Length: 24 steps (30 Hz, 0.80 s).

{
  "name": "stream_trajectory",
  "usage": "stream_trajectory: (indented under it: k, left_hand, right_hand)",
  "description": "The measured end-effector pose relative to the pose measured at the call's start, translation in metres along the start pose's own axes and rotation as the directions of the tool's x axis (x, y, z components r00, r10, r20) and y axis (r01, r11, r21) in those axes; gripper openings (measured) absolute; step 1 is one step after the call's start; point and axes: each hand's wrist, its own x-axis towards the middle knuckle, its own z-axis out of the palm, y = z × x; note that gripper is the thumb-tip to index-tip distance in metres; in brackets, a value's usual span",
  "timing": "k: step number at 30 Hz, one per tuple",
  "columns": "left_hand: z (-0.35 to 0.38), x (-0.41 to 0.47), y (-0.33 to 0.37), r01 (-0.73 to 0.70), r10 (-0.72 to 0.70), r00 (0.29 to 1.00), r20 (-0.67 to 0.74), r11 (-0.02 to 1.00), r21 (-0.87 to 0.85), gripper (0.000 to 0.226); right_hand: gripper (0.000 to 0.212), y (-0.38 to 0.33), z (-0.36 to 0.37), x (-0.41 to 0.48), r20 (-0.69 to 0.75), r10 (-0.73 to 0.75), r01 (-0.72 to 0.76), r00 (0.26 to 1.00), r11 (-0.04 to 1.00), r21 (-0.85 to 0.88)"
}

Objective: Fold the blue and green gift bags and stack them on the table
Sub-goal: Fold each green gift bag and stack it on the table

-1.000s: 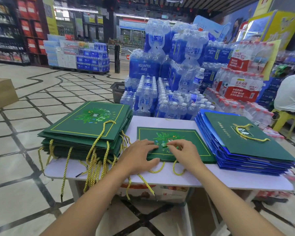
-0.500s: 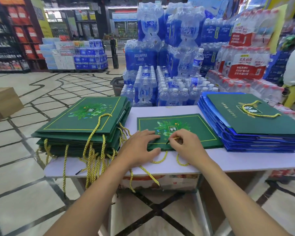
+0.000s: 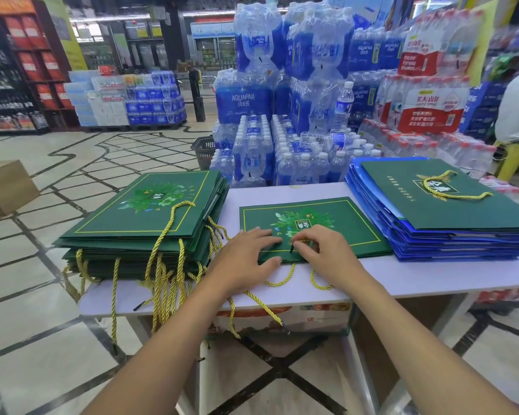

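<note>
A flat green gift bag (image 3: 336,226) with a leafy logo lies in the middle of the white table (image 3: 432,277). My left hand (image 3: 246,259) presses flat on its near left corner, fingers spread. My right hand (image 3: 327,253) pinches the black tip of the bag's yellow cord handle (image 3: 282,278) on the bag's front edge. A tall pile of green bags (image 3: 150,217) with dangling yellow cords sits at the table's left end. At the right is a stack of folded blue bags (image 3: 450,244) topped by a green bag (image 3: 450,199).
Shrink-wrapped packs of water bottles (image 3: 282,115) rise right behind the table. A cardboard box (image 3: 6,187) stands on the tiled floor at the left. A person in a white shirt (image 3: 516,109) sits on a yellow stool at the far right. A box sits under the table.
Both hands stay on the middle bag's front edge. My right fingers have shifted slightly on the cord end. The head camera has tilted down and moved a little closer.
</note>
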Motion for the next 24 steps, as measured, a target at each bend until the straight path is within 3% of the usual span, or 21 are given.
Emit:
stream_trajectory:
  k: [5,13,18,24]
  left_hand:
    - [0.001,0.000,0.000,-0.005,0.006,1.000,0.021,1.000,-0.020,0.048]
    - [0.005,0.004,0.000,-0.017,0.016,0.999,0.038,1.000,0.004,0.047]
    - [0.008,0.005,-0.003,0.007,-0.007,1.000,-0.003,0.999,-0.038,0.047]
    - [0.007,0.004,-0.004,0.054,-0.062,0.996,-0.064,0.992,-0.117,0.046]
  right_hand:
    - [0.010,0.000,-0.001,-0.002,-0.023,-0.004,0.005,1.000,1.000,0.022]
    - [0.040,-0.006,0.000,-0.007,-0.002,-0.051,0.049,0.999,0.970,-0.239]
    - [0.034,-0.009,0.001,-0.011,-0.045,-0.130,0.104,0.990,0.922,-0.373]
    - [0.044,-0.012,-0.007,-0.002,0.051,-0.140,0.147,0.989,0.860,-0.488]
